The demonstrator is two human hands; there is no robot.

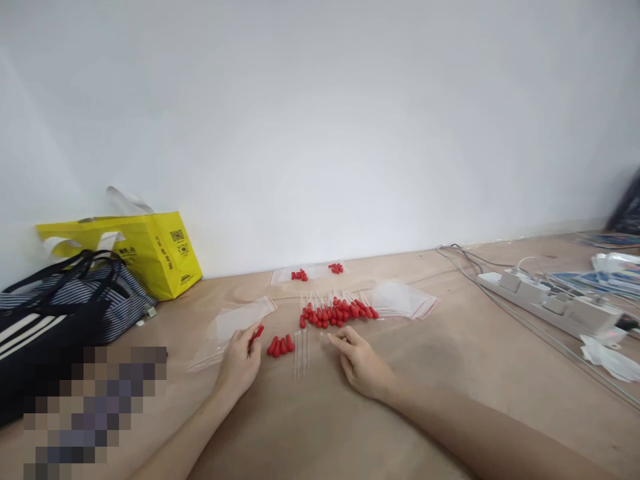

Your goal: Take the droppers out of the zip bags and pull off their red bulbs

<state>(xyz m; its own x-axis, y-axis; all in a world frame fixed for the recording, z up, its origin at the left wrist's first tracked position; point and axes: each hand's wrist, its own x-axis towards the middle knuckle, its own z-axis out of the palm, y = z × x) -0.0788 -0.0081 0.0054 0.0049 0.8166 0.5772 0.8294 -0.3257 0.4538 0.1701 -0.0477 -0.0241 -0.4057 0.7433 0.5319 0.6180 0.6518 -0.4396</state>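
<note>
My left hand [240,365] is closed on a red rubber bulb [256,335], held over a clear zip bag [235,328] lying on the beige surface. Just right of it lie three loose red bulbs [280,345] and a few clear glass tubes [301,352]. My right hand [359,360] rests on the surface with fingers curled; whether it pinches anything is hard to see. Beyond the hands lies a heap of red-bulbed droppers [337,311]. Two filled bags with red bulbs [316,272] sit near the wall.
A stack of clear zip bags [400,299] lies right of the heap. A yellow bag [145,250] and a striped dark bag [60,313] stand at the left. A white power strip [550,301] with cables and printed packets [605,277] are at the right.
</note>
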